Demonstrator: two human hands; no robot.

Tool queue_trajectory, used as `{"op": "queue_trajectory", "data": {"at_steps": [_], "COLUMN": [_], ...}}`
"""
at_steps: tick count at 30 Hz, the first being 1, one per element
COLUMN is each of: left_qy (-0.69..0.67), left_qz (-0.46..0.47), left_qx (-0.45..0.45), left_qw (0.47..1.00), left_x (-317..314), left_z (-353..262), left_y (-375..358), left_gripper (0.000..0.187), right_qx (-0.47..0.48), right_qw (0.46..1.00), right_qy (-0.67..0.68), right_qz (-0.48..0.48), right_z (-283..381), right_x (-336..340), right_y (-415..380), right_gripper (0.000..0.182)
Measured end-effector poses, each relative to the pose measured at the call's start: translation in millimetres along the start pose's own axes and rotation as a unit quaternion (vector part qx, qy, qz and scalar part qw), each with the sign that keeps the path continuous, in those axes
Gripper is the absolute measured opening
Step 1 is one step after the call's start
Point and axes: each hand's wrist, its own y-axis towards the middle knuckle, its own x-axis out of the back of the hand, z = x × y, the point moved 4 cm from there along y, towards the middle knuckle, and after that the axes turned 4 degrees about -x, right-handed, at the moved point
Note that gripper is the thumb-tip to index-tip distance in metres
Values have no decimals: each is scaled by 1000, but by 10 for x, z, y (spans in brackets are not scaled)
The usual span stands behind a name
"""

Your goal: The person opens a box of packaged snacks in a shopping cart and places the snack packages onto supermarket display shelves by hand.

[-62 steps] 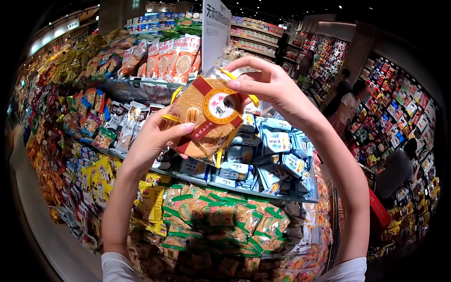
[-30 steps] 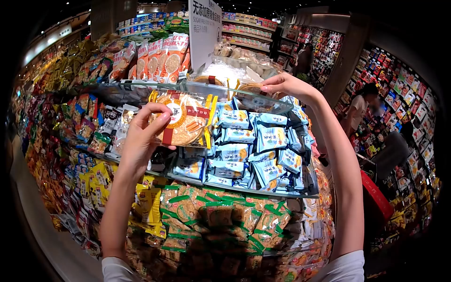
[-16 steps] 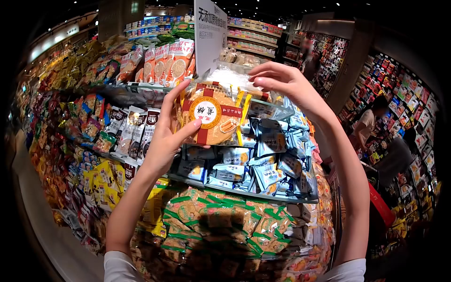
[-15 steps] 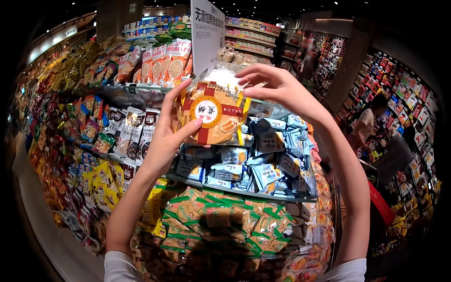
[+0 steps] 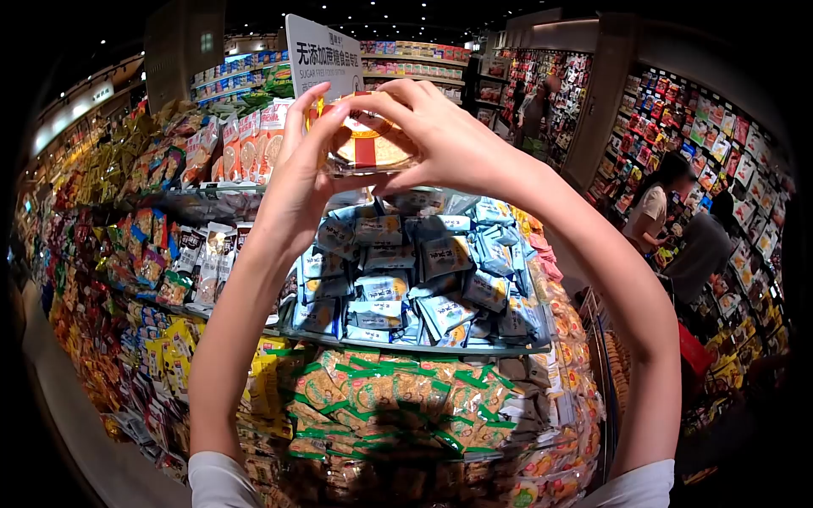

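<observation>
A clear-wrapped pack of round sesame crackers point(image 5: 366, 154), with a red band and a yellow ring label, is held up in front of me between both hands. My left hand point(image 5: 303, 157) grips its left side, thumb and fingers curled around the edge. My right hand point(image 5: 436, 135) closes on the right side, its fingers arching over the top and its thumb below. The fingers hide much of the label. Below the hands, a shelf bin holds many small light-blue packets point(image 5: 381, 289).
Green-edged snack packs point(image 5: 373, 385) fill the tier beneath. Orange-and-white bags point(image 5: 246, 142) stand at the left, near a white sign point(image 5: 322, 55) behind my hands. Two people point(image 5: 652, 210) are in the aisle at the right, beside a wall of hanging packets point(image 5: 732, 144).
My right hand has come down from above onto the cracker pack and now grips it. The pack is higher in view and tilted, and the view has shifted to the right.
</observation>
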Motion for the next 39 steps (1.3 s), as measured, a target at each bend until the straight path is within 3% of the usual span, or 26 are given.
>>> {"op": "queue_trajectory", "data": {"at_steps": [3,6,8,9,10,12,15,18,19,21,24,27,28,29,31,32,33,35,36,38,39], "left_qy": [-169,-241,-221,-173,-157,-178,-208,-127,-84,108,387,434,401,402,577,745,805,821,822,764,765], "left_qz": [18,74,80,51,57,20,6,-35,-32,-13,62,134,106,106,311,362,404,410,409,518,518], "left_qx": [60,52,53,46,48,54,108,108,85,53,40,72,58,60,-49,-221,-230,-268,-266,-289,-287], "left_qw": [984,966,971,983,985,982,972,985,992,993,919,888,908,908,754,515,369,293,294,252,254], "left_x": [-107,-244,-398,-431,-484,-578,-498,-390,-339,-235,-96,-200,-257,-298,-492,-525,-545,-481,-464,-475,-514], "left_z": [72,212,336,417,480,572,830,918,918,953,1157,1284,1330,1362,1394,1556,1635,1839,1853,1935,1888], "left_y": [167,293,319,378,422,486,780,1035,1139,1386,1829,1986,1961,1951,1858,1898,1871,1919,1915,1829,1766], "left_gripper": [66,80,88,80,71,42,34,26,25,24,24,37,52,52,59,52,33,21,21,33,33], "right_qx": [-63,-212,-300,-345,-376,-376,-375,-527,-525,-528,-595,-615,-616,-602,-584,-583,-581,-580,-577,-583,-591], "right_qw": [995,963,875,808,781,752,699,636,661,614,541,535,534,544,557,559,562,569,577,575,572], "right_qy": [73,159,378,474,497,538,591,517,478,502,521,517,517,521,529,530,530,526,522,519,516], "right_qz": [-25,-49,-48,-51,-47,-57,-146,-223,-243,-303,-286,-262,-262,-263,-260,-258,-256,-252,-249,-244,-239], "right_z": [-203,-426,-598,-618,-617,-654,-730,-942,-1078,-1296,-1431,-1544,-1557,-1566,-1593,-1594,-1582,-1601,-1613,-1641,-1641], "right_x": [71,16,-107,-144,-157,-207,-186,-124,-127,-202,-242,-334,-347,-348,-359,-350,-347,-378,-386,-400,-417], "right_y": [-17,-109,-148,-160,-176,-157,-177,-341,-396,-557,-827,-1044,-1104,-1146,-1210,-1233,-1255,-1303,-1314,-1339,-1344], "right_gripper": [68,72,71,70,66,57,37,26,25,25,26,27,27,28,27,26,26,25,25,24,23]}}
